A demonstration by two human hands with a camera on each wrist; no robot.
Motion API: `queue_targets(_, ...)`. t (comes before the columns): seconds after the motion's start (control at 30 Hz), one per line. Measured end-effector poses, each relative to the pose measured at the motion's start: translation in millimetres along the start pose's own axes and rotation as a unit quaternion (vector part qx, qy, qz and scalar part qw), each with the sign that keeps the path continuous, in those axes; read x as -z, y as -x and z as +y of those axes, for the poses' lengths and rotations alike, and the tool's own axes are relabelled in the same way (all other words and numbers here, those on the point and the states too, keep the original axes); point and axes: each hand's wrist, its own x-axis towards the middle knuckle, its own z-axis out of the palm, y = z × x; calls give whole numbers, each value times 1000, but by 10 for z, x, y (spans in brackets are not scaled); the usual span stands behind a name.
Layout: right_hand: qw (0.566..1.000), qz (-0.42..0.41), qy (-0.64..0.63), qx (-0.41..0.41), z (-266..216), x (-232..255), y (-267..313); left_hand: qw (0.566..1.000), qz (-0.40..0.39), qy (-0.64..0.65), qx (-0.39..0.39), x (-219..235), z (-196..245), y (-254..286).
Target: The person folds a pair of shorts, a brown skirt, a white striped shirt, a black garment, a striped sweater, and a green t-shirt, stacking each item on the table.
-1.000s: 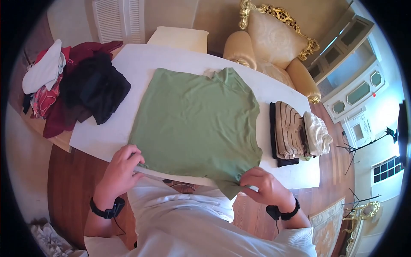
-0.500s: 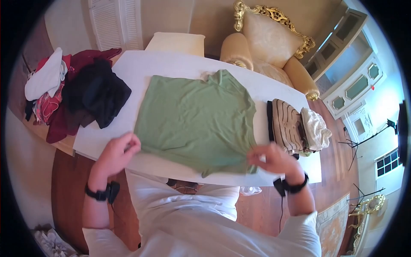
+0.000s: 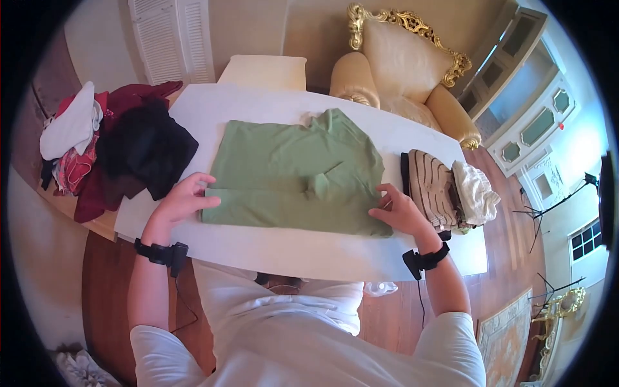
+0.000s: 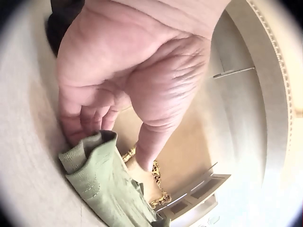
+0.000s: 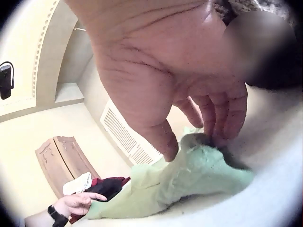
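Observation:
A green shirt (image 3: 277,203) lies on the white table (image 3: 258,251), its near part folded over toward the far side, with a small raised crease near the middle. At its left end is the left hand (image 3: 187,200), thumb and fingers apart and touching the edge; the left wrist view shows that hand (image 4: 128,71) with its fingers behind the folded cloth (image 4: 109,184). My right hand (image 3: 400,209) is at the right end, fingers loosely bent and spread. In the right wrist view the right hand (image 5: 175,80) has thumb and fingertips touching the green cloth (image 5: 189,175).
Dark and red clothes (image 3: 145,145) are heaped at the table's left end, a white garment (image 3: 71,129) on top. Folded clothes, one striped (image 3: 429,187), stand at the right. Beyond the table are a gold-framed armchair (image 3: 403,64) and a cream stool (image 3: 264,72).
The shirt's near edge has moved away from the body and lies folded over. Both hands have let go of that edge and moved up to the shirt's two ends.

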Motion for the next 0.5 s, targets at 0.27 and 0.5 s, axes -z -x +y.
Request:
queue_targets(0.27,996,76,-25,49,46,-32,74,987,89,-113,-70,-133,184,-13)
queue_targets(0.5,999,-19,30,-8,-49,-62,282,961,128,-240,-49,-323,243,206)
